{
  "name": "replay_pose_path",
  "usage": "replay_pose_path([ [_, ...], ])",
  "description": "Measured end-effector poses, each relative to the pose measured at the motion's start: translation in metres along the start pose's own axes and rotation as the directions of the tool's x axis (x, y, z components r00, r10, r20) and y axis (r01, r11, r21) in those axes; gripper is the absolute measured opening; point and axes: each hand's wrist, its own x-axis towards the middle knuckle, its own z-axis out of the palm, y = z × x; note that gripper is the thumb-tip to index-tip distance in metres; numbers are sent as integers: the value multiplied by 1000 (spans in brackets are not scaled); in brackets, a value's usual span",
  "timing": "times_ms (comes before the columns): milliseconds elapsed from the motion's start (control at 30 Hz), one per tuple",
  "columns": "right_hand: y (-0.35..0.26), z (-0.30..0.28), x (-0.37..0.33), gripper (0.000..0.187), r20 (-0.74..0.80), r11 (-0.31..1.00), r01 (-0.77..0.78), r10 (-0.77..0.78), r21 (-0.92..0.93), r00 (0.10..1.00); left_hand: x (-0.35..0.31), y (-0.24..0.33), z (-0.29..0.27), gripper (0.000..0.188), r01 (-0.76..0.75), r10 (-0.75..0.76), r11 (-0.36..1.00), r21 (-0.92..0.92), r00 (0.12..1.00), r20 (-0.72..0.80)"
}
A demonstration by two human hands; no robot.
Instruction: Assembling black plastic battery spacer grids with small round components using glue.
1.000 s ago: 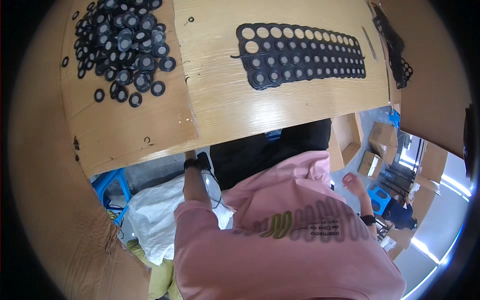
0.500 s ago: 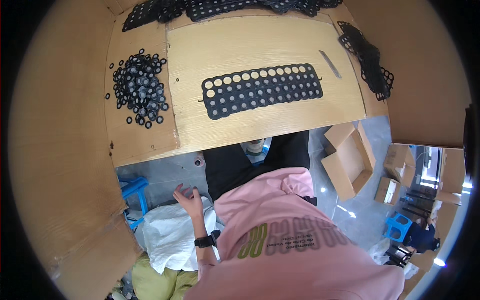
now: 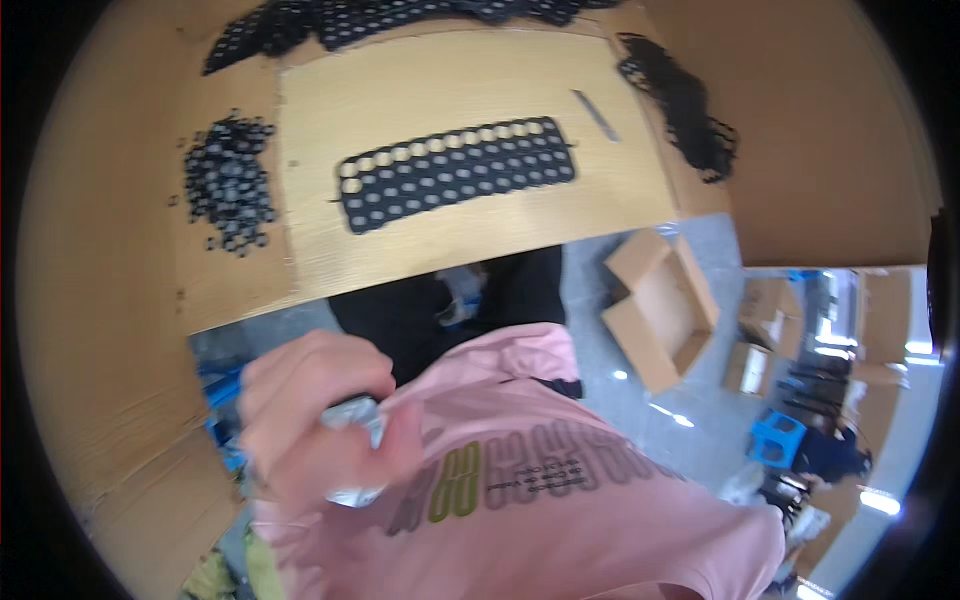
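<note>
My left hand [image 3: 310, 410] is raised close to the camera at the lower left, in front of my pink shirt [image 3: 560, 500]. Its fingers are curled toward the thumb. Motion blur smears them, and whether anything is held does not show. Something whitish appears through the gap beside the thumb. My right hand is out of sight. On the table lies a black rectangular mat [image 3: 455, 178] with rows of round holes. Most holes carry grey discs; the far row and one hole at the left show the tabletop. A pile of small black rings [image 3: 230, 185] lies left of the mat.
A thin grey strip-like tool [image 3: 596, 115] rests right of the mat. Black perforated sheets [image 3: 400, 20] line the far edge, and more black sheets [image 3: 685, 105] hang together at the right. An opened carton [image 3: 665, 310] and a blue stool [image 3: 778, 438] stand on the floor. Cardboard walls flank the table.
My left hand has risen from beside my lap toward the camera, its spread fingers now curled. The whole view has shifted, so the table appears further left. The mat and rings lie as before.
</note>
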Motion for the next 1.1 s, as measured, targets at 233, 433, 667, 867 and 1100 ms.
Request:
replay_pose_path([
  [233,9,-10,-53,13,-11,996,-32,31,-87,999,51,8,18,41,-344,401,893,-291,901,164],
  [433,3,-2,-75,12,-12,995,-58,57,-78,998,55,11,19,33,-318,443,863,-393,850,285],
  [667,-6,4,-64,12,31,998,-18,20,-64,999,70,13,11,26,-235,402,884,-403,823,402],
  [867,-4,-22,-47,12,102,995,39,-29,-96,994,79,25,0,22,-31,202,944,-328,842,501],
  [1100,-8,-109,-55,12,148,985,25,1,-170,989,60,-40,37,14,374,-349,901,221,926,-144],
])
